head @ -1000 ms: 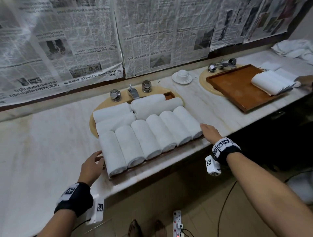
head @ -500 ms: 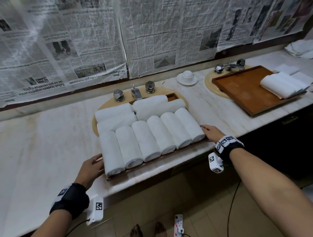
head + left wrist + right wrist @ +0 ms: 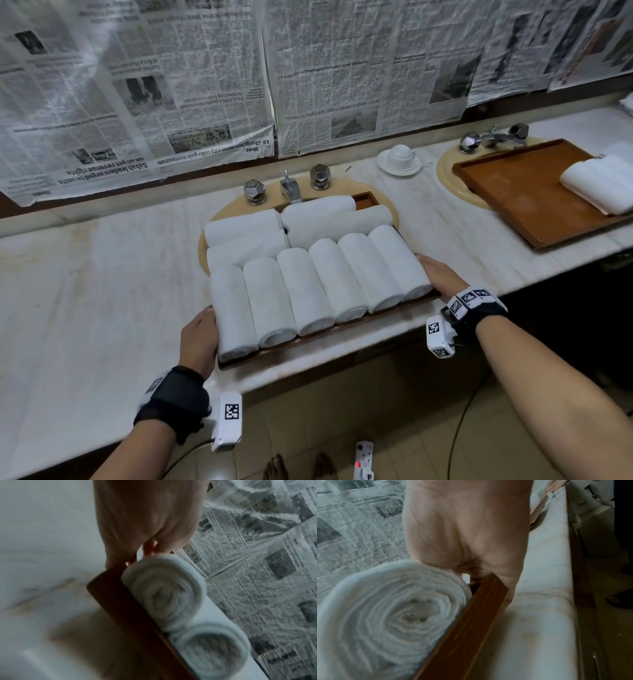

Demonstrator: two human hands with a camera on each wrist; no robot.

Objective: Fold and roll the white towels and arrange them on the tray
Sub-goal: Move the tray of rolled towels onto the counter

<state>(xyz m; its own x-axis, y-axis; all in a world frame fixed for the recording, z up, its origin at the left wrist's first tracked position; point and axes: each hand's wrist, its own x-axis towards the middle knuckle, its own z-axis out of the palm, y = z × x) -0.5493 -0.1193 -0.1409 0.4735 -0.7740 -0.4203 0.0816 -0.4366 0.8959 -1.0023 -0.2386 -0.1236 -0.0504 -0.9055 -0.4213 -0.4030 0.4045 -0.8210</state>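
The tray [image 3: 329, 337] is lying at the near edge of the bench [image 3: 102, 291], over the basin, its long axis running along that edge, and it is gripped at both short ends. The left hand [image 3: 198, 337] is closed on the left rim beside the end towel roll [image 3: 233, 311], and the right hand [image 3: 440, 277] on the right rim; in the wrist views the fingers [image 3: 149, 546] are curled over the wood, so the load sits evenly between the hands. Farther back, four more rolls [image 3: 337, 219] are laid crosswise. Half a second earlier the left hand was open just beside the tray; contact has since been made.
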